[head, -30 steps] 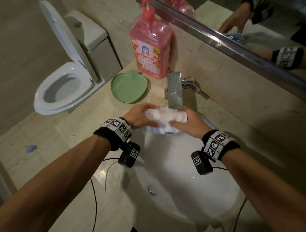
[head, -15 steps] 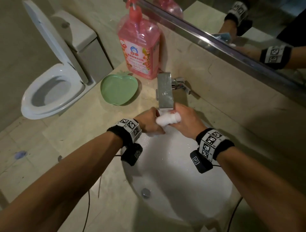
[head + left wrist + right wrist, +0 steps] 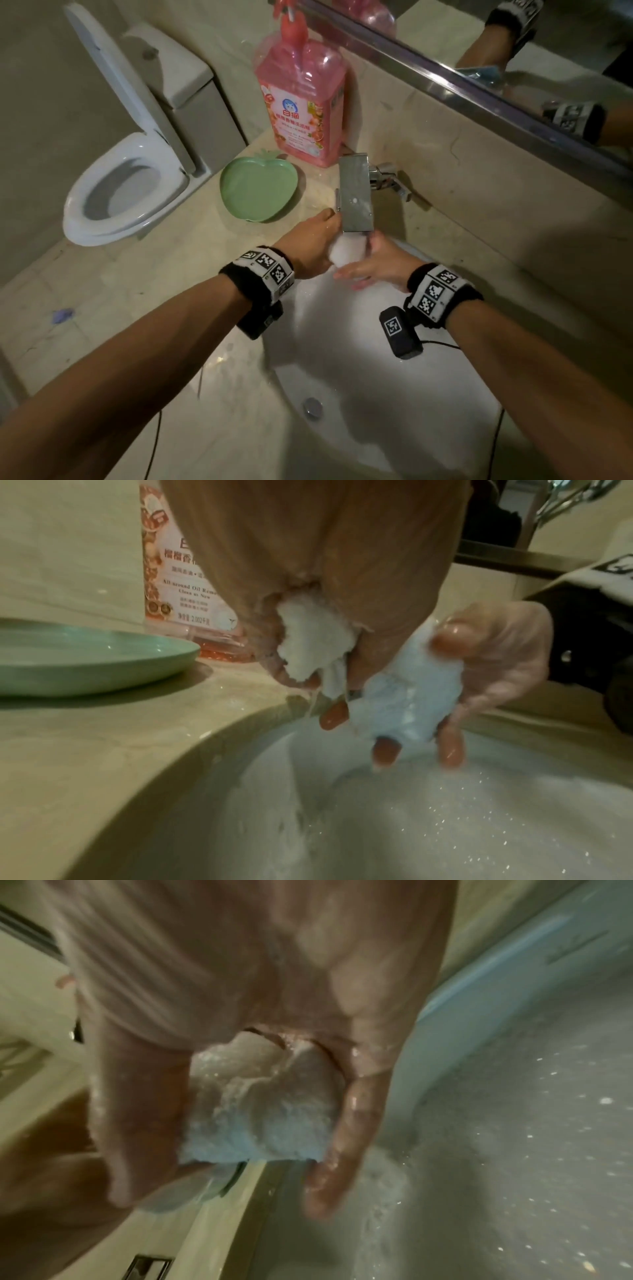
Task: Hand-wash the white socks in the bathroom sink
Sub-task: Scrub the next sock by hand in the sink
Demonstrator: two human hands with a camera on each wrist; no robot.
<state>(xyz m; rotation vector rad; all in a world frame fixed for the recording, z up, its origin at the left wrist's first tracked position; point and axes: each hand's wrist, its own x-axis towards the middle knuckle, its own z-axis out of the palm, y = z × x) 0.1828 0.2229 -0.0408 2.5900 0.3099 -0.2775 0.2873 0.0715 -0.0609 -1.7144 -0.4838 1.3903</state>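
Observation:
A wet white sock (image 3: 347, 251) is bunched into a tight wad just under the steel faucet (image 3: 354, 192), above the white sink (image 3: 376, 394). My left hand (image 3: 313, 246) grips the sock's left end; in the left wrist view the sock (image 3: 315, 642) bulges out of its fist. My right hand (image 3: 376, 265) wraps the other end, thumb on top and fingers (image 3: 448, 748) underneath. The right wrist view shows the soaked sock (image 3: 267, 1104) lying in the right palm. Water droplets spatter the basin below.
A pink detergent bottle (image 3: 303, 102) and a green apple-shaped dish (image 3: 257, 192) stand on the counter left of the faucet. The drain (image 3: 312, 407) sits at the near left of the sink. A toilet (image 3: 130, 192) is at far left, a mirror (image 3: 513, 51) behind.
The sock, spread wide between my hands a second ago, is now squeezed into a small wad. Both hands have come close together right under the faucet.

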